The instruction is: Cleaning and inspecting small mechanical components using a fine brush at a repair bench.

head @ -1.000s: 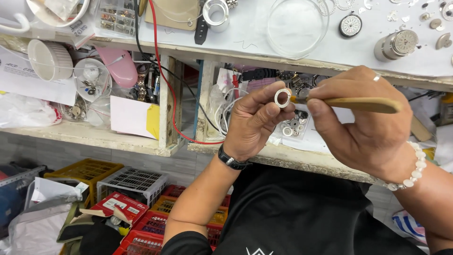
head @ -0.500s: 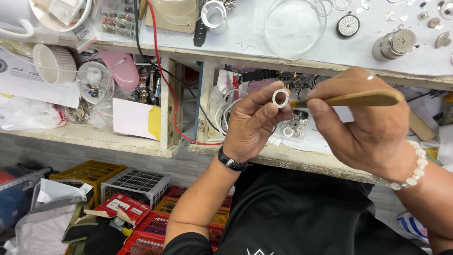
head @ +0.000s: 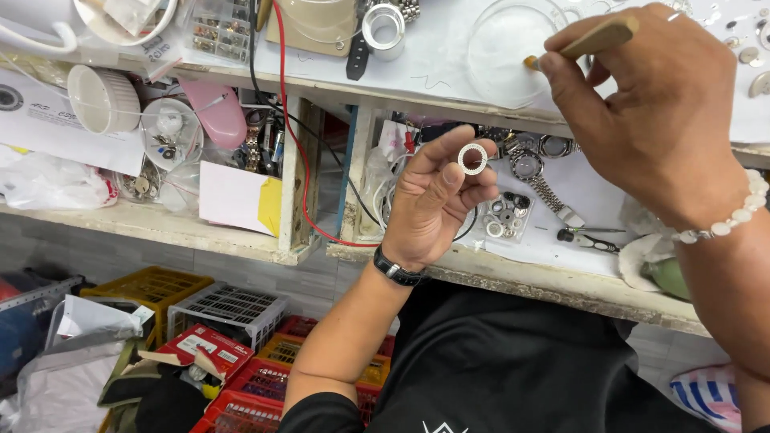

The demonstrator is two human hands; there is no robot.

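I see a small ring (head: pixel 472 159) of bright, shiny metal, smooth-faced. The stick (head: pixel 597 36) looks like matt, pale wood. The bracelet (head: pixel 726 218) is of glossy, pearly beads; the wrist strap (head: pixel 395 269) looks like matt black plastic. The counter (head: pixel 184 228) is rough, worn wood, its top covered in white paper. The watch bracelet (head: pixel 545 192) is polished metal.

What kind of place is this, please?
Probably a watch repair bench. The left hand holds a small metal ring, the right hand a wooden-handled tool, and watches with metal bracelets lie on the shelf beneath the worktop.
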